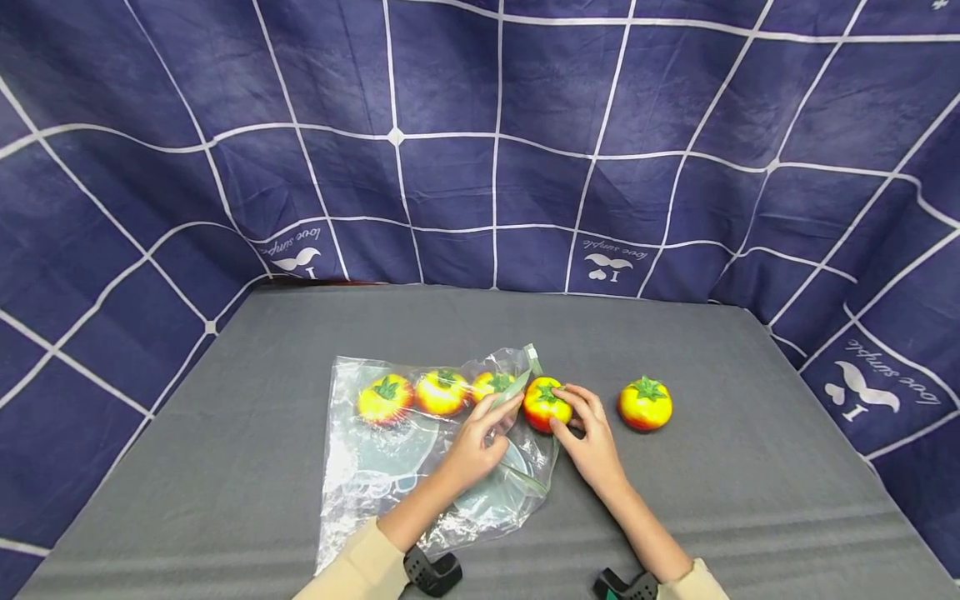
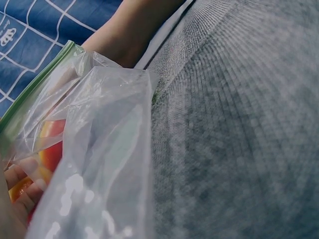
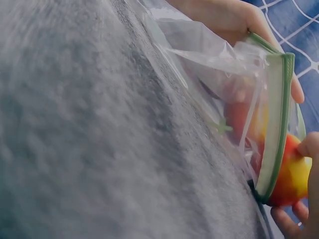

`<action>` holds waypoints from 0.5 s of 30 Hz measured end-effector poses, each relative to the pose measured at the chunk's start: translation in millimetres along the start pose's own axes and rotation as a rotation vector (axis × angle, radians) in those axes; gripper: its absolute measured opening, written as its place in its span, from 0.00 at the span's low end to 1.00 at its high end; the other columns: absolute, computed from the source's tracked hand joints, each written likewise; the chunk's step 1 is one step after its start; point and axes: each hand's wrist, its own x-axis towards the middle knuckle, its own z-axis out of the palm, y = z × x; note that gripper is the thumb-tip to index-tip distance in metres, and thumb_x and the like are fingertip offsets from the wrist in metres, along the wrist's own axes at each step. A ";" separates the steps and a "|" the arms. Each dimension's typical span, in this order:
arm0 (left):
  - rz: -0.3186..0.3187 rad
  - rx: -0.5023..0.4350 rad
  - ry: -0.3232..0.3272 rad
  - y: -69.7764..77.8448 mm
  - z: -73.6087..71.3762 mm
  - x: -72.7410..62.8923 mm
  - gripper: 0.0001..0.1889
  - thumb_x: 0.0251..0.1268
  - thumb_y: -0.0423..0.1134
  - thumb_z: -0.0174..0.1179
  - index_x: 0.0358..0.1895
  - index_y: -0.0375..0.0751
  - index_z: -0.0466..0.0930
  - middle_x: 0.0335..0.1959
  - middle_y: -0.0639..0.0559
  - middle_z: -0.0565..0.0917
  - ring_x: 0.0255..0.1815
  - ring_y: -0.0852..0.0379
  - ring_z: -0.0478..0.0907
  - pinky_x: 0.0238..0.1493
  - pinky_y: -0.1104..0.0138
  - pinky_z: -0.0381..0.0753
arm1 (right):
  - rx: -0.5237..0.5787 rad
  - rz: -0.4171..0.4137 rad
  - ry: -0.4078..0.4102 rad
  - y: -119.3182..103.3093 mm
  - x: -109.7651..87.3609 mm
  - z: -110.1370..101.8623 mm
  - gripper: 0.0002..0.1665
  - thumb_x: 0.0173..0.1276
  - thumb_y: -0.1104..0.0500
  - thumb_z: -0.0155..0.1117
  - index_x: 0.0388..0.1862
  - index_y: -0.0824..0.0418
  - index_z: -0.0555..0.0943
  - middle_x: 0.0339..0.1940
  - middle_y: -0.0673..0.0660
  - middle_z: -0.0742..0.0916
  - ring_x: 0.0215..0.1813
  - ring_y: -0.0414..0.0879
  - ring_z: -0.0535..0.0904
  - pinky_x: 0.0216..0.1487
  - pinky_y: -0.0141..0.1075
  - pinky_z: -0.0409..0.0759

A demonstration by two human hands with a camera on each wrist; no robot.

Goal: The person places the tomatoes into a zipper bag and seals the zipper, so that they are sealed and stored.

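Observation:
A clear zip bag [image 1: 401,450] with a green seal strip [image 3: 282,114] lies flat, its mouth facing right. Inside are three red-and-yellow tomatoes with green leafy tops: a left one [image 1: 384,398], a middle one [image 1: 441,393] and a right one [image 1: 491,385], partly covered by plastic. My left hand [image 1: 474,446] holds the bag near its mouth, index finger stretched along the opening. Right at that mouth, my right hand [image 1: 596,437] grips another tomato [image 1: 543,407] between thumb and fingers. In the right wrist view, the seal strip partly covers this tomato.
One more tomato [image 1: 645,404] sits on the grey tabletop [image 1: 720,467], to the right of my right hand. A blue curtain [image 1: 450,183] with white grid lines hangs behind the table and along both sides.

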 end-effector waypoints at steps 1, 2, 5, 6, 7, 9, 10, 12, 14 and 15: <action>0.006 0.004 0.004 0.0 0.0 -0.1 0.33 0.41 0.23 0.50 0.59 0.43 0.72 0.46 0.47 0.75 0.39 0.55 0.75 0.39 0.70 0.73 | 0.015 0.036 0.007 -1.7 -0.5 0.6 0.25 0.57 0.60 0.64 0.56 0.55 0.75 0.58 0.56 0.73 0.54 0.42 0.69 0.47 0.33 0.77; 0.006 0.005 0.005 0.3 0.0 -0.1 0.33 0.41 0.23 0.50 0.60 0.43 0.72 0.47 0.47 0.75 0.39 0.55 0.75 0.39 0.70 0.73 | 0.037 0.075 0.017 -3.8 -1.1 1.2 0.25 0.57 0.60 0.64 0.56 0.56 0.75 0.58 0.56 0.73 0.53 0.41 0.68 0.48 0.34 0.78; -0.002 0.009 -0.006 1.1 0.4 -0.4 0.33 0.42 0.24 0.50 0.60 0.43 0.71 0.50 0.46 0.74 0.39 0.56 0.75 0.39 0.71 0.73 | 0.097 0.151 0.062 -16.4 -4.1 0.6 0.25 0.57 0.63 0.64 0.56 0.61 0.75 0.56 0.59 0.75 0.52 0.43 0.70 0.49 0.41 0.78; -0.006 0.009 -0.012 1.1 0.7 -0.6 0.33 0.42 0.24 0.50 0.61 0.44 0.70 0.52 0.46 0.74 0.40 0.57 0.75 0.39 0.71 0.73 | 0.120 0.160 0.074 -21.5 -4.9 -0.1 0.25 0.56 0.64 0.64 0.55 0.62 0.75 0.56 0.59 0.76 0.52 0.45 0.71 0.50 0.42 0.78; -0.009 0.006 -0.017 1.5 0.7 -0.5 0.33 0.43 0.24 0.50 0.61 0.44 0.70 0.52 0.46 0.73 0.40 0.57 0.75 0.40 0.71 0.74 | 0.131 0.161 0.083 -26.3 -5.5 -0.9 0.24 0.56 0.65 0.63 0.55 0.63 0.75 0.56 0.60 0.76 0.52 0.46 0.72 0.50 0.44 0.78; -0.014 0.005 -0.018 2.5 0.7 -0.3 0.33 0.43 0.25 0.50 0.61 0.44 0.70 0.53 0.46 0.73 0.40 0.57 0.75 0.40 0.71 0.73 | 0.152 0.156 0.091 -35.3 -5.7 -2.4 0.24 0.56 0.67 0.63 0.54 0.66 0.76 0.56 0.62 0.77 0.53 0.50 0.74 0.50 0.45 0.77; -0.014 0.006 -0.014 2.9 0.5 -0.1 0.33 0.43 0.25 0.50 0.61 0.44 0.70 0.53 0.46 0.73 0.40 0.57 0.75 0.41 0.70 0.73 | 0.158 0.154 0.091 -39.0 -5.6 -2.9 0.24 0.56 0.67 0.63 0.54 0.67 0.76 0.56 0.63 0.77 0.54 0.51 0.74 0.51 0.45 0.77; -0.007 0.005 -0.003 3.4 0.0 0.2 0.33 0.42 0.25 0.50 0.60 0.44 0.71 0.53 0.46 0.73 0.40 0.56 0.75 0.41 0.70 0.73 | 0.177 0.165 0.083 -42.0 -4.6 -2.8 0.24 0.56 0.67 0.62 0.54 0.67 0.75 0.57 0.63 0.77 0.55 0.52 0.73 0.52 0.45 0.75; 0.001 0.006 0.005 3.9 -0.6 0.4 0.33 0.42 0.24 0.50 0.60 0.44 0.71 0.53 0.46 0.73 0.39 0.56 0.75 0.41 0.70 0.73 | 0.192 0.174 0.076 -43.9 -3.6 -2.3 0.24 0.57 0.67 0.62 0.55 0.68 0.75 0.58 0.64 0.76 0.57 0.52 0.72 0.53 0.46 0.74; 0.008 0.006 0.005 3.9 -0.7 0.6 0.33 0.42 0.24 0.50 0.60 0.44 0.72 0.52 0.46 0.73 0.39 0.56 0.75 0.41 0.70 0.73 | 0.200 0.178 0.074 -44.4 -3.1 -1.9 0.24 0.57 0.67 0.62 0.54 0.68 0.75 0.58 0.64 0.76 0.57 0.52 0.72 0.54 0.46 0.74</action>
